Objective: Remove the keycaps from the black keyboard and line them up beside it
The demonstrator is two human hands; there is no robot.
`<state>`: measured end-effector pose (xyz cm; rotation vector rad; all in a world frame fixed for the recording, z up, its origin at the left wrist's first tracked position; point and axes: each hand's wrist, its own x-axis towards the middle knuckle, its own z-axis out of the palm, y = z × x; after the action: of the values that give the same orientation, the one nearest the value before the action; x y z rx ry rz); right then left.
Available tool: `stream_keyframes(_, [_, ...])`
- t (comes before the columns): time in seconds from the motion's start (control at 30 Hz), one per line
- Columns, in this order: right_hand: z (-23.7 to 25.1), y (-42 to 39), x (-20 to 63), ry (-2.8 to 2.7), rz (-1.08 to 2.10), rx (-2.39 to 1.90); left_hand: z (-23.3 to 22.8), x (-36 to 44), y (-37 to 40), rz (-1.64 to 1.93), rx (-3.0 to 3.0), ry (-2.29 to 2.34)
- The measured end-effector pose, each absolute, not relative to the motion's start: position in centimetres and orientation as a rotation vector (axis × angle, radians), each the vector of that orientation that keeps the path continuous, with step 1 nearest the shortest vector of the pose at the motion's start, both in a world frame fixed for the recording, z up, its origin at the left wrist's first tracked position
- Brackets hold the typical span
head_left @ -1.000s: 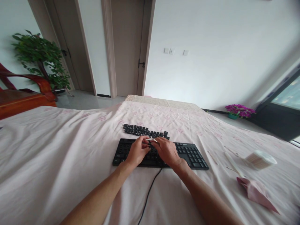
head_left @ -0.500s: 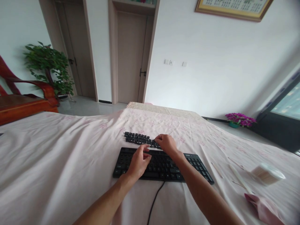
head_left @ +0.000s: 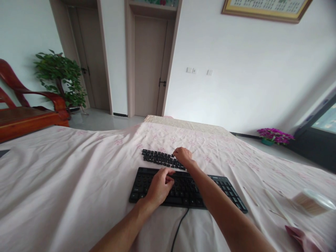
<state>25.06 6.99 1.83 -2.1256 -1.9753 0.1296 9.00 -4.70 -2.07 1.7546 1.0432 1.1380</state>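
Note:
A black wired keyboard [head_left: 225, 190] lies on a pink flowered cloth [head_left: 65, 182]. Behind it sits a cluster of loose black keycaps [head_left: 157, 157] laid out in rows. My left hand [head_left: 160, 185] rests on the left-middle of the keyboard with its fingers curled. My right hand [head_left: 183, 155] reaches past the keyboard and touches the right end of the loose keycaps, fingers bent down. Whether it holds a keycap or a small tool is hidden by the hand.
The keyboard's cable [head_left: 178, 229] runs toward me. A round tub of cotton swabs [head_left: 311, 203], loose sticks [head_left: 278, 208] and a pink cloth [head_left: 306, 241] lie at the right. A red wooden chair [head_left: 31, 113] and a potted plant [head_left: 61, 78] stand at the back left.
My right hand left the keyboard, where both hands held a small metal tool, and moved away to the loose keycaps. My left hand stayed on the keyboard. The view tilted up.

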Motion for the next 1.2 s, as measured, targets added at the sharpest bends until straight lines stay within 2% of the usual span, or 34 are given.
stream_keyframes(0.37, [2.4,6.4,25.2,-1.944,0.152,-2.138,-2.1,9.1,-4.8,1.137,1.790,1.047])
stream_keyframes(0.6, [3.5,0.7,24.7,-1.961,0.160,-1.959,-2.1,9.0,-4.9,1.136,1.818,1.037])
stream_keyframes(0.77, [2.4,-4.6,25.6,-1.762,0.496,-1.520,-1.9,8.8,-5.1,1.118,1.891,1.024])
stream_keyframes(0.9, [1.9,-6.9,26.8,-1.510,0.706,-1.337,-1.7,8.7,-5.4,1.095,1.938,1.022])
stream_keyframes(1.1, [1.1,-7.9,27.8,-1.387,0.470,-1.296,-1.7,8.8,-5.7,1.062,1.996,1.020])
stream_keyframes(1.2, [1.0,-8.1,28.3,-1.529,0.217,-1.381,-1.7,8.8,-5.7,1.060,2.021,1.016])
